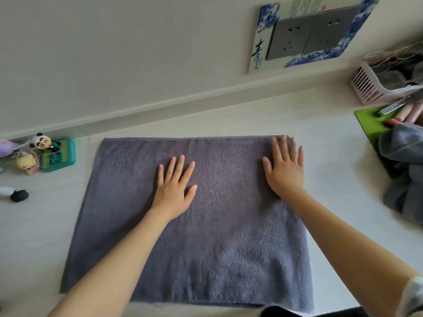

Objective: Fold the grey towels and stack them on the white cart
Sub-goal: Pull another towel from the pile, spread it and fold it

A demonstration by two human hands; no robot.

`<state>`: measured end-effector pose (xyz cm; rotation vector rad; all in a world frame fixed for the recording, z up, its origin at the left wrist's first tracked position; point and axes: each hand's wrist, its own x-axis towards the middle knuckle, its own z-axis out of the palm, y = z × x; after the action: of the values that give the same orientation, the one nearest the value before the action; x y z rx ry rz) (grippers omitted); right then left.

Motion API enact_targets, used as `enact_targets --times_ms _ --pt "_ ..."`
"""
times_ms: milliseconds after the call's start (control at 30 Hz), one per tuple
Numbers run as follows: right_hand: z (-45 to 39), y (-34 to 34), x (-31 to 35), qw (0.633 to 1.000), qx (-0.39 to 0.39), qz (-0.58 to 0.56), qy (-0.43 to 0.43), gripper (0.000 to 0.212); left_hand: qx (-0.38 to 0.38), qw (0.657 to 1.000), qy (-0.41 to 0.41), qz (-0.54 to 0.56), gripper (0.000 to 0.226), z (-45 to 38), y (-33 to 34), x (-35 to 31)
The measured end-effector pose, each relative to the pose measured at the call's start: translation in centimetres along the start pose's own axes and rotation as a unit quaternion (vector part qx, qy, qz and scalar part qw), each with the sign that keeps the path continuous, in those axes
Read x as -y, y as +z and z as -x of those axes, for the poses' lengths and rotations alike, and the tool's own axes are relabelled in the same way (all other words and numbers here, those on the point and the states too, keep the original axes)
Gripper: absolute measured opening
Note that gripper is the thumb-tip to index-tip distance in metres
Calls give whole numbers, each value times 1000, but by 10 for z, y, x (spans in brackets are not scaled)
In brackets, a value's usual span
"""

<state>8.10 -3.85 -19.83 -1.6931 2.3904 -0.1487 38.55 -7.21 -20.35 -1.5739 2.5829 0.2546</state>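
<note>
Flat on the pale table [263,115] lies a grey towel [206,236], and both hands rest on it with fingers straight and spread, gripping nothing. Left hand [175,191] presses near the towel's middle; right hand [285,170] presses by its far right corner. More grey towels [402,170] sit crumpled well right of the spread one.

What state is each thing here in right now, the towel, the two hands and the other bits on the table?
Grey towel: spread flat on the table.
Left hand: fingers straight, pressing the towel's middle.
Right hand: fingers straight, pressing near the towel's far right corner.
Other grey cloth: crumpled, unfolded, at right.
Pink basket: upright, holding items.
</note>
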Motion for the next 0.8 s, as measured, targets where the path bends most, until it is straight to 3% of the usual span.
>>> enact_targets --times_ms 100,200,467,633,800 --pt "78 16 31 988 -7 -29 -152 61 -55 997 46 28 65 34 6 -27" --pt "137 35 39 975 17 -26 -222 60 -48 994 93 15 67 70 23 -56" --pt "142 24 -7 998 -10 -1 -68 59 -2 999 42 -16 64 82 23 -63" --pt "195 33 15 984 2 -15 -179 56 2 1000 -28 -15 66 94 28 -52" --pt "206 25 -26 996 6 13 -82 56 48 993 -105 -3 76 113 25 -34"
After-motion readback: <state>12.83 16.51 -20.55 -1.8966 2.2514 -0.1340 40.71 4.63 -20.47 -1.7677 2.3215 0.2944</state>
